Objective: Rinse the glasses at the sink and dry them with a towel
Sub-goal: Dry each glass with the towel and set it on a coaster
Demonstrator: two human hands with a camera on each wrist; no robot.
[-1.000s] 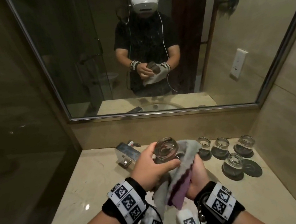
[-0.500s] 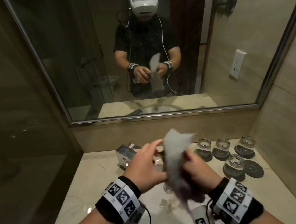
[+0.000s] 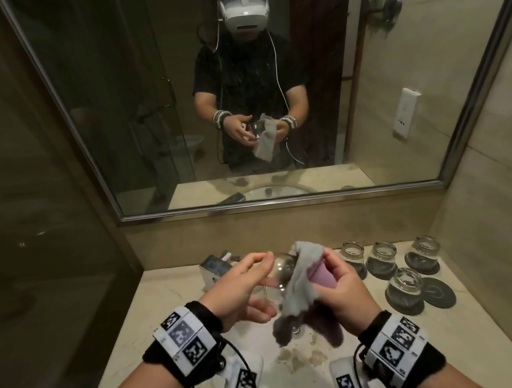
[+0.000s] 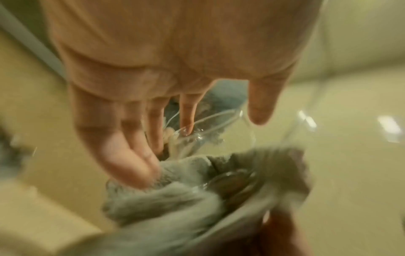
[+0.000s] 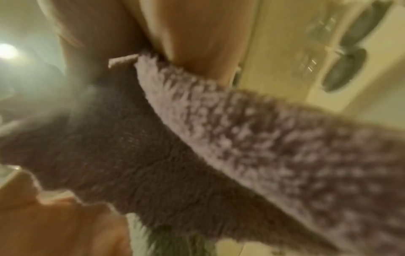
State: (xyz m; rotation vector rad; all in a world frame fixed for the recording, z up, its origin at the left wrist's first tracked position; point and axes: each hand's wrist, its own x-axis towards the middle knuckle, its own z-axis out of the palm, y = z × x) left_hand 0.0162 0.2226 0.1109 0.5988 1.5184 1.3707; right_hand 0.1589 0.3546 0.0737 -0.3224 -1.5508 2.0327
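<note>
A clear glass (image 3: 280, 273) hangs over the sink between my hands. The grey and purple towel (image 3: 299, 287) is draped over its right side, and my right hand (image 3: 336, 283) grips the towel against it. My left hand (image 3: 252, 289) is at the glass's left side with its fingers spread and nearly straight. In the left wrist view its fingertips (image 4: 188, 124) touch the glass (image 4: 208, 131) and the towel (image 4: 175, 199). The right wrist view is filled by blurred towel (image 5: 219, 138).
Several more glasses (image 3: 383, 258) stand on dark coasters at the back right of the marble counter (image 3: 166, 314), with one bare coaster (image 3: 439, 293) nearest the wall. A chrome tap (image 3: 216, 269) sits behind my left hand. A mirror (image 3: 113, 114) fills the wall ahead.
My left hand, which gripped the glass a second ago, has opened its fingers. The right hand lifted the towel and has brought it over the glass's right side.
</note>
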